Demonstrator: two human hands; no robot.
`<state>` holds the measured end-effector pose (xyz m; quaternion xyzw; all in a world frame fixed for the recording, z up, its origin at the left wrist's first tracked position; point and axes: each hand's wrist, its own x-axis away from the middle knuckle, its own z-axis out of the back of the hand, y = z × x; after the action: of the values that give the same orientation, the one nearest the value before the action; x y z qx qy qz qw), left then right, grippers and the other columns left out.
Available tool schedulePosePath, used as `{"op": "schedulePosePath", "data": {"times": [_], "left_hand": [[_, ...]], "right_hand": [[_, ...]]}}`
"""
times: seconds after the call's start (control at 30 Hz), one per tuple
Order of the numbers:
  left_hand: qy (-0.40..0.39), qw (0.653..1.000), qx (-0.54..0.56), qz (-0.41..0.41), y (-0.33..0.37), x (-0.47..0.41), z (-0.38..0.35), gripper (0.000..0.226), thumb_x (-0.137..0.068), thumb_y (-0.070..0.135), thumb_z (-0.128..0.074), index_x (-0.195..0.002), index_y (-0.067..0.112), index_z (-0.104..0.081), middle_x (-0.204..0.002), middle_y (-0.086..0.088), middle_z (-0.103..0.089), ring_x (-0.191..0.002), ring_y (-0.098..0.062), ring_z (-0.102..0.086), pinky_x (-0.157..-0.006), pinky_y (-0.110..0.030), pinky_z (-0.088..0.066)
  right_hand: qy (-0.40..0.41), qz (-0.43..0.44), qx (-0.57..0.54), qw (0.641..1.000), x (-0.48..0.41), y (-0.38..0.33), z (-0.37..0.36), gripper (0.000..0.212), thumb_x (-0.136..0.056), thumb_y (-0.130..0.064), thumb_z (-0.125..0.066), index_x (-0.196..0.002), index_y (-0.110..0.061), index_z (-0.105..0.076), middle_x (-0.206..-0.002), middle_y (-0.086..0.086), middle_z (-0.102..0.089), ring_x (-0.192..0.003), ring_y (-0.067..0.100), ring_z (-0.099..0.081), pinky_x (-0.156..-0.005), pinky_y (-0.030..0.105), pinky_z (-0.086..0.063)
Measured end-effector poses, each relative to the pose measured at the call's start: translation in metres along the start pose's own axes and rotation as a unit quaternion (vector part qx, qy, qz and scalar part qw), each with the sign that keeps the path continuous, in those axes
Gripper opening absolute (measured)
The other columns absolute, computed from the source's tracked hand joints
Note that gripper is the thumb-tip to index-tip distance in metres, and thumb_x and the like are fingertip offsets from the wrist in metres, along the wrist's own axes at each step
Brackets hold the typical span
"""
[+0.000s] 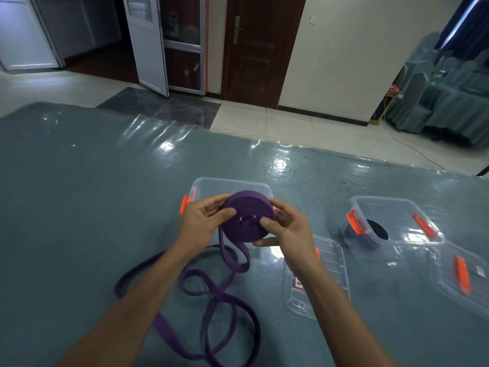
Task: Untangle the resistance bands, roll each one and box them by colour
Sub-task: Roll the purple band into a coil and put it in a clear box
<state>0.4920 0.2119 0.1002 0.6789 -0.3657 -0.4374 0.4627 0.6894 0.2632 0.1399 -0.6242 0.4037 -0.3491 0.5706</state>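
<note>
Head view: one camera looks down at the two hands.
Worktop (79, 194): blue-grey and shiny, with all the things on it.
Purple roll (243, 205): a purple band wound into a fat wheel. Both hands hold it up in front of the first box.
Left grip (202, 221): curled round the left side of the purple roll, thumb lying on its flat face.
Right grip (285, 229): holds the right side of the purple roll, thumb pressed on the face next to the hole in the middle.
Loose purple band (219, 295): a strand hangs down from the roll and lies in loops on the worktop between the arms.
First box (230, 181): clear, open, with an orange clip (184, 204) on its left side.
Second box (397, 207): clear, open, off to the right, well apart. A black roll (377, 230) lies inside.
Near lid (330, 274): clear, flat on the worktop by the right arm.
Far lid (463, 274): clear, with an orange clip, near the right edge.
</note>
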Motion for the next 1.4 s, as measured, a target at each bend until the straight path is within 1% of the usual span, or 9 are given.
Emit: {"op": "schedulePosePath", "data": {"times": [0.2, 0.4, 0.47, 0.6, 0.8, 0.93, 1.1, 1.2, 1.4], "left_hand": [[-0.018, 0.999, 0.002, 0.037, -0.015, 0.004, 0.009, 0.036, -0.076, 0.016, -0.080, -0.109, 0.031, -0.078, -0.113, -0.004, -0.077, -0.107, -0.022, -0.073, -0.093, -0.031, -0.059], [-0.087, 0.992, -0.075, 0.062, -0.007, -0.005, 0.013, 0.045, -0.076, 0.009, -0.085, -0.101, 0.046, -0.077, -0.104, 0.007, -0.079, -0.099, -0.014, -0.075, -0.084, -0.023, -0.059], [-0.091, 0.992, -0.060, 0.061, -0.004, -0.009, 0.012, 0.039, -0.073, 0.022, -0.086, -0.104, 0.044, -0.077, -0.107, 0.005, -0.078, -0.101, -0.016, -0.075, -0.084, -0.022, -0.058], [-0.048, 0.998, -0.004, 0.033, -0.008, -0.012, 0.003, 0.038, -0.074, 0.036, -0.083, -0.111, 0.039, -0.076, -0.116, 0.002, -0.076, -0.110, -0.017, -0.072, -0.090, -0.022, -0.056], [0.067, 0.997, -0.023, 0.015, -0.028, -0.006, -0.011, 0.034, -0.091, 0.028, -0.072, -0.123, 0.038, -0.069, -0.124, 0.014, -0.071, -0.117, -0.014, -0.068, -0.096, -0.029, -0.056], [0.087, 0.995, -0.032, 0.036, -0.034, -0.008, -0.003, 0.031, -0.095, 0.017, -0.069, -0.120, 0.036, -0.069, -0.119, 0.010, -0.074, -0.113, -0.012, -0.070, -0.094, -0.026, -0.057], [0.002, 0.994, -0.081, 0.075, -0.034, -0.019, 0.015, 0.035, -0.092, 0.004, -0.070, -0.119, 0.025, -0.071, -0.117, 0.004, -0.075, -0.111, -0.014, -0.070, -0.099, -0.033, -0.055], [-0.020, 0.992, -0.079, 0.091, -0.038, -0.025, 0.018, 0.033, -0.091, 0.008, -0.071, -0.120, 0.024, -0.071, -0.118, 0.002, -0.076, -0.111, -0.016, -0.071, -0.098, -0.034, -0.056], [0.065, 0.994, -0.063, 0.061, -0.054, -0.044, 0.005, 0.033, -0.097, 0.016, -0.067, -0.122, 0.037, -0.067, -0.119, 0.018, -0.072, -0.111, -0.006, -0.068, -0.089, -0.017, -0.054]], "right_hand": [[-0.005, 0.016, 0.072, 0.997, 0.003, 0.016, -0.002, 0.041, -0.092, -0.003, -0.067, -0.121, -0.030, -0.060, -0.109, -0.001, -0.073, -0.101, 0.027, -0.071, -0.071, 0.042, -0.063], [-0.108, 0.150, 0.406, 0.895, -0.010, 0.008, 0.010, 0.059, -0.090, -0.015, -0.070, -0.138, -0.041, -0.047, -0.128, -0.023, -0.059, -0.110, -0.006, -0.054, -0.097, 0.014, -0.042], [-0.105, 0.154, 0.367, 0.911, -0.013, 0.007, 0.012, 0.055, -0.087, -0.008, -0.069, -0.132, -0.037, -0.057, -0.124, -0.026, -0.061, -0.111, -0.004, -0.057, -0.096, 0.014, -0.045], [-0.043, 0.044, 0.099, 0.993, -0.013, 0.008, 0.007, 0.054, -0.089, 0.006, -0.066, -0.122, -0.037, -0.067, -0.118, -0.009, -0.068, -0.104, 0.023, -0.067, -0.068, 0.045, -0.063], [0.059, -0.010, -0.032, 0.998, -0.013, 0.024, -0.016, 0.050, -0.091, 0.007, -0.064, -0.127, -0.028, -0.064, -0.114, 0.002, -0.071, -0.099, 0.027, -0.073, -0.060, 0.043, -0.063], [0.051, -0.027, -0.027, 0.998, -0.013, 0.040, -0.025, 0.049, -0.092, 0.004, -0.064, -0.129, -0.028, -0.061, -0.111, -0.006, -0.071, -0.103, 0.025, -0.071, -0.063, 0.042, -0.063], [-0.026, 0.065, 0.241, 0.968, -0.027, 0.046, -0.010, 0.049, -0.091, -0.017, -0.073, -0.136, -0.028, -0.059, -0.128, -0.018, -0.064, -0.110, 0.006, -0.064, -0.092, 0.027, -0.056], [-0.062, -0.018, 0.172, 0.983, -0.039, 0.045, -0.003, 0.049, -0.090, -0.005, -0.071, -0.131, -0.032, -0.064, -0.120, -0.011, -0.070, -0.101, 0.015, -0.069, -0.077, 0.033, -0.062], [0.041, -0.089, 0.004, 0.995, -0.066, 0.056, -0.016, 0.049, -0.090, 0.003, -0.069, -0.122, -0.034, -0.068, -0.109, -0.009, -0.072, -0.097, 0.017, -0.073, -0.060, 0.042, -0.062]]}}
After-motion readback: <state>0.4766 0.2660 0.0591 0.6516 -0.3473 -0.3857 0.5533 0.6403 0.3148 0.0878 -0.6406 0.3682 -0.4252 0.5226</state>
